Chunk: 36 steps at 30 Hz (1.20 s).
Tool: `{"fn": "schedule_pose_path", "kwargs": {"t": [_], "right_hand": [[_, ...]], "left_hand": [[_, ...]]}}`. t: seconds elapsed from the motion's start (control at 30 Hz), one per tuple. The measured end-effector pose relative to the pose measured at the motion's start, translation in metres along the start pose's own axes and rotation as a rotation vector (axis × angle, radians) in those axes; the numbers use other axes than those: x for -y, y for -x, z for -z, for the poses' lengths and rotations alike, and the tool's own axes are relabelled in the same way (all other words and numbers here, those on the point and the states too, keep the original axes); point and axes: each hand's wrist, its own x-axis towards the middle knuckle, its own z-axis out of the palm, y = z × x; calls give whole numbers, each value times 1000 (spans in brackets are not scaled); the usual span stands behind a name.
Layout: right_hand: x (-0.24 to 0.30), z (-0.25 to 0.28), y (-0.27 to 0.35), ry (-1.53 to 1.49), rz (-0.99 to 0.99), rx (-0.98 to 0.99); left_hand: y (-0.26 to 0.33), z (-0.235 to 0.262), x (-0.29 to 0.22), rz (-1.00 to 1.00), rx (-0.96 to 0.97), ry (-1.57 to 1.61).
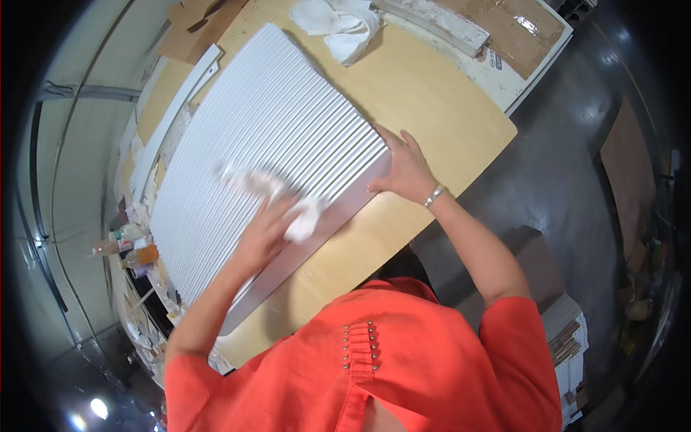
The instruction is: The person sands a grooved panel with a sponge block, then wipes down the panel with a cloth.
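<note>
A large white panel with a ribbed, fluted top face [252, 108] lies on the pale wooden table [446, 108], its smooth side edge toward me. My left hand [270, 230] is pressed over a white cloth [306, 218] on the ribs near the close edge. Part of the cloth spreads ahead of the fingers and looks smeared by motion. At the panel's right corner, my right hand [407, 169] grips the panel, thumb on the near side and fingers round the far side. A silver bracelet sits on that wrist.
Another crumpled white cloth [342, 25] lies at the table's far side. Beyond it are a white bar [439, 27] and a brown cardboard sheet [515, 29]. Bottles [140, 256] stand past the panel's left end. Stacked boards [565, 327] rest on the floor at right.
</note>
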Motion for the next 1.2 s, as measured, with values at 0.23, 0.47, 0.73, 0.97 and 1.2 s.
{"fn": "schedule_pose_path", "kwargs": {"t": [0.23,0.47,0.73,0.97,1.2], "right_hand": [[-9,-21,-1,-43,64,-59],[4,-12,-3,-317,13,33],[9,10,-34,-488,1,291],[24,11,-26,-488,-164,447],[3,1,-34,-526,-197,387]], "left_hand": [[-104,-33,-19,-54,-295,21],[-184,21,-54,-166,-504,166],[10,-3,11,206,-377,-139],[-184,-32,8,-43,-487,107],[-107,36,-18,313,-726,429]]}}
